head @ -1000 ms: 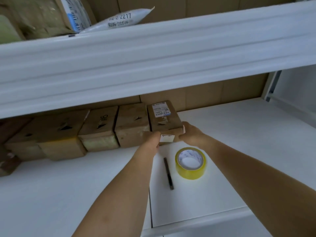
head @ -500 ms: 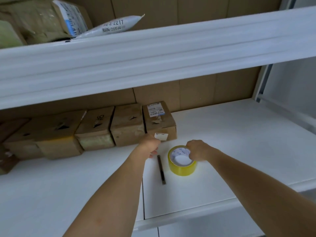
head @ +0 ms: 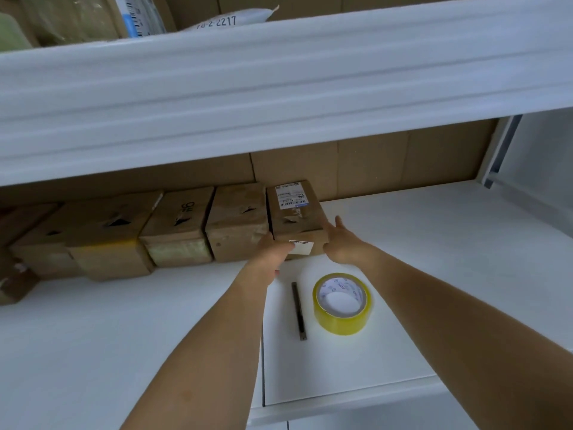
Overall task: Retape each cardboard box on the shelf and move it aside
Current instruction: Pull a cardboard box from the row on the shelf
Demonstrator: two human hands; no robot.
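white shelf (head: 434, 243) | row of cardboard boxes (head: 235, 225) set along back wall at left | yellow tape roll (head: 341, 304) laid flat near front | black utility knife (head: 299, 311) laid just left of roll

brown cardboard boxes (head: 235, 225) line a white shelf (head: 434, 243), the rightmost box (head: 296, 218) wearing a white label with black barcode and a blue strip, while a yellow tape roll (head: 341, 304) with a white printed core sits beside a black pen (head: 299, 310).
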